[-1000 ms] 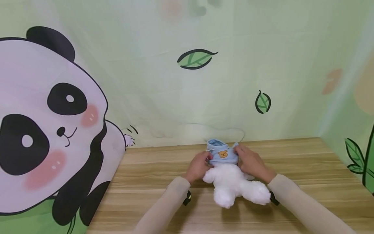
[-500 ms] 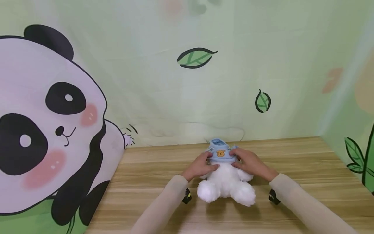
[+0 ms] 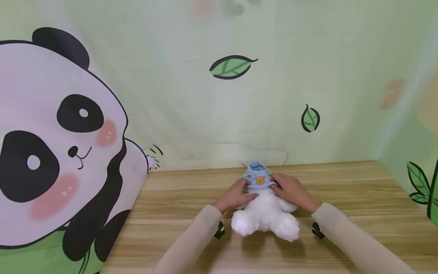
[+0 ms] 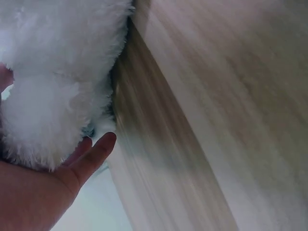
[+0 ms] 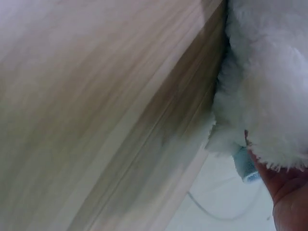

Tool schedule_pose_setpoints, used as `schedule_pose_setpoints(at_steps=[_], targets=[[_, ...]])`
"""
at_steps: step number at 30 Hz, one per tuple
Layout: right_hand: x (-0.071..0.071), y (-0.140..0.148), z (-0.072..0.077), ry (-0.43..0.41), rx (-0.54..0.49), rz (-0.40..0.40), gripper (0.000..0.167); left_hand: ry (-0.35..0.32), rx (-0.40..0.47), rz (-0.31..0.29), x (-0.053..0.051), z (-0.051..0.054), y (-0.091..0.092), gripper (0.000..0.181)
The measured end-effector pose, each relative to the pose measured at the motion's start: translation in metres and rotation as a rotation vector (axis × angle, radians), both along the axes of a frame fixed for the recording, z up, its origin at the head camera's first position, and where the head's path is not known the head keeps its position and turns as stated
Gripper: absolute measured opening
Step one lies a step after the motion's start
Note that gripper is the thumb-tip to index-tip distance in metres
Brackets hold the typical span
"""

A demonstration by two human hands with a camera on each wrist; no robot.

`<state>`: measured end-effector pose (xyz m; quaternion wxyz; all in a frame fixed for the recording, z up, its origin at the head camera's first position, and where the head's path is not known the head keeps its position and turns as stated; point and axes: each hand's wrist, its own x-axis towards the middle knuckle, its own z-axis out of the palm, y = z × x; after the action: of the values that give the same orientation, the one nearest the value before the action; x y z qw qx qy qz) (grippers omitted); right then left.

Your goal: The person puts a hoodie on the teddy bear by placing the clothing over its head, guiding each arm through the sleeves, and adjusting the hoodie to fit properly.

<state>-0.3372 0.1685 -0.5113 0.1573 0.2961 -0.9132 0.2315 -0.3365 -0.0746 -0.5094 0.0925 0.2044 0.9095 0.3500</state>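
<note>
A white fluffy plush toy (image 3: 263, 213) lies on the wooden table, its two legs toward the near edge. Over its far end sits a small light blue garment (image 3: 254, 183) with an orange animal face, its neck opening facing the wall. My left hand (image 3: 234, 195) grips the garment's left side, thumb on the white fur. On the other side my right hand (image 3: 295, 191) pinches the garment's right edge. White fur (image 4: 53, 57) rests against the left hand (image 4: 43, 190) in the left wrist view. The right wrist view shows blue cloth (image 5: 244, 164) beside the right hand (image 5: 288, 197).
The wood-grain table (image 3: 171, 213) reaches back to a pale green backdrop (image 3: 184, 114) printed with a large panda (image 3: 68, 152) and leaves. A thin cord-like line (image 5: 216, 216) runs beyond the table edge in the right wrist view.
The plush has turned so its legs now point straight toward the near edge, having pointed to the right. Both hands have shifted their hold on the garment, the left thumb now over the fur.
</note>
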Motion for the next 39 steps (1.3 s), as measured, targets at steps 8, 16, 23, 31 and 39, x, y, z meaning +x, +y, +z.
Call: schedule_pose_setpoints(at_steps=[8,16,23,31,39], targets=[[-0.001,-0.001,-0.002,0.054,0.116,-0.069,0.020,-0.009,0.058,0.007,0.001,-0.003,0.000,0.052],[-0.003,0.007,0.001,0.051,0.061,-0.120,0.029,0.031,0.056,-0.026,-0.001,-0.011,0.005,0.045],[-0.008,0.001,0.004,-0.047,-0.076,-0.156,0.018,0.015,0.064,0.001,0.001,-0.015,-0.001,0.039],[-0.006,0.008,0.003,0.081,0.083,-0.109,0.023,0.018,0.064,-0.035,0.003,-0.012,0.004,0.040],[-0.006,0.013,-0.005,0.096,0.112,-0.096,0.021,0.070,0.055,-0.020,0.003,-0.011,0.002,0.039]])
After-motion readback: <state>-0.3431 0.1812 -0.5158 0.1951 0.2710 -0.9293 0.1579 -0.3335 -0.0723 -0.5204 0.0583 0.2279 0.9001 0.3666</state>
